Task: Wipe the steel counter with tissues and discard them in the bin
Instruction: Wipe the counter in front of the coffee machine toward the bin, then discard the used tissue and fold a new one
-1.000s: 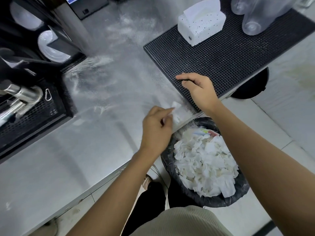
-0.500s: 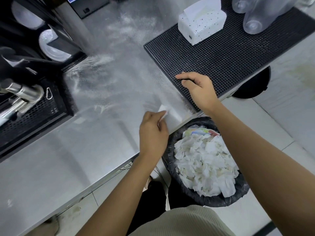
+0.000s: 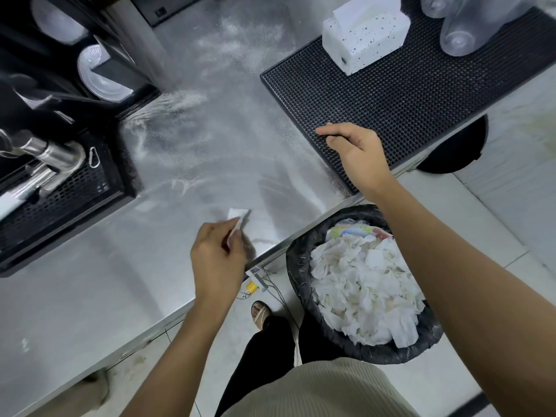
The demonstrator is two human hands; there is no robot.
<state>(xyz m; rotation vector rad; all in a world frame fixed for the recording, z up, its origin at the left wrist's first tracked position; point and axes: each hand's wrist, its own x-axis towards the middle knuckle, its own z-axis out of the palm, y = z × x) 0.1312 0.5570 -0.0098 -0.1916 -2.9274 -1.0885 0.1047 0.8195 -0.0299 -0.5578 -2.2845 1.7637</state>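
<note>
Near the front edge of the steel counter [image 3: 90, 296], around 7 o'clock: left hand [image 3: 216, 257] curled round a small folded tissue [image 3: 239, 213], pinching it between thumb and fingers and pressing it onto the metal. Probably folded small for a firmer wiping edge.

Over at 2 o'clock, right hand [image 3: 358, 155] resting on the corner of the black rubber mat [image 3: 421, 94], fingers loosely bent, index stretched out, gripping nothing. Looks like bracing, or maybe pinning the mat against sliding.

Loads of white powder [image 3: 186, 100] up around 11 to 12 o'clock, so nowhere near done by the look of it.

Bin [image 3: 298, 266] parked at 5 o'clock just below the counter lip, already heaped with used tissues [image 3: 361, 284]. Handy for dropping this one straight in. Fresh tissue box [image 3: 365, 40] at 1 o'clock on the mat, probably within easy reach of the free hand.
</note>
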